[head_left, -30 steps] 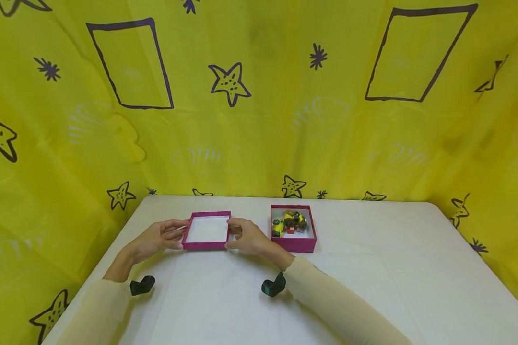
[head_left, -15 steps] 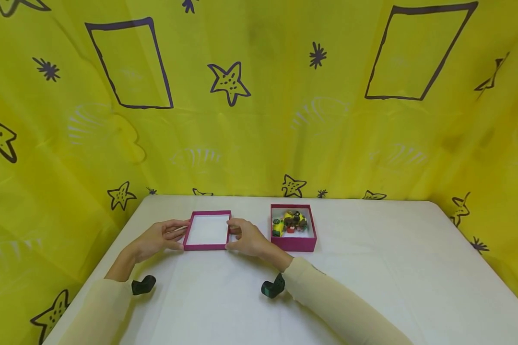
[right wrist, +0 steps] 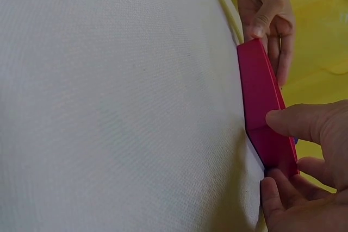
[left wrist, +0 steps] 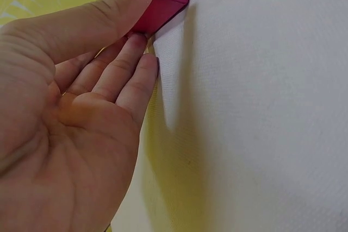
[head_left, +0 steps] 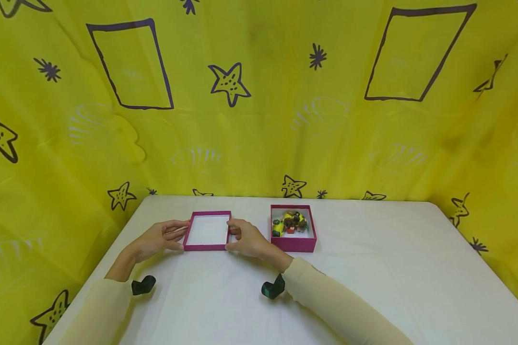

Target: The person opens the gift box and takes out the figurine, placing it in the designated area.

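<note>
A shallow magenta box lid (head_left: 207, 247) with a white inside lies on the white table, hollow side up. At its left side is my left hand (head_left: 155, 238), which holds the near left corner. In the left wrist view the thumb presses that corner while the fingertips touch the side wall. My right hand (head_left: 248, 238) grips the lid's right side. The right wrist view has its thumb on the near wall and its fingers round the right side. Right of this hand stands a deeper magenta box (head_left: 294, 245), with several small yellow, green, brown and red figures (head_left: 295, 221) inside.
Black wrist cameras (head_left: 143, 285) jut out below both forearms. A yellow curtain (head_left: 259, 143) with starfish drawings hangs behind the table (head_left: 393, 268) and at both sides. The deeper box stands close to the right wrist.
</note>
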Demonstrator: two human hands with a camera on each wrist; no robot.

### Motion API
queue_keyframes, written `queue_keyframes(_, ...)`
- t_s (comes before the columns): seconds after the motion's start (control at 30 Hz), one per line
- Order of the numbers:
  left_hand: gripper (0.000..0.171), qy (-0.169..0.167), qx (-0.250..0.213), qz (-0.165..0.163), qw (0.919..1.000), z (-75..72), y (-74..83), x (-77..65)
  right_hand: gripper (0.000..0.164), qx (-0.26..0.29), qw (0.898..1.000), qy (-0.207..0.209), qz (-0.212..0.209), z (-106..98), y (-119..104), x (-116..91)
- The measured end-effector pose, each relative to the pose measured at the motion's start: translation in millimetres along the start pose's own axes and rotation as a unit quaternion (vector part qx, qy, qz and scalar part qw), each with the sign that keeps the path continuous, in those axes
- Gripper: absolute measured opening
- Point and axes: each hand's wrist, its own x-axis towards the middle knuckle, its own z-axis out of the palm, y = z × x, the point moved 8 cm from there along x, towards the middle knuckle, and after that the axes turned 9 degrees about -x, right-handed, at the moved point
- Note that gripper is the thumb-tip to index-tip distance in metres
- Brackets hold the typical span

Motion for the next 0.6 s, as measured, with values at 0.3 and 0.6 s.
queue_keyframes(0.3,0.075,-0.007,-0.003,0.002,1.0000,-0.6,-0.5,0.2,0.069,-0.006,1.000,-0.003,0.011,-0.2,-2.9,-1.6)
queue_keyframes(0.6,0.073,0.013,-0.004,0.008,0.9999,-4.0,2.9,-3.0,0.078,-0.041,0.999,-0.015,0.018,-7.6,-13.6,-5.8)
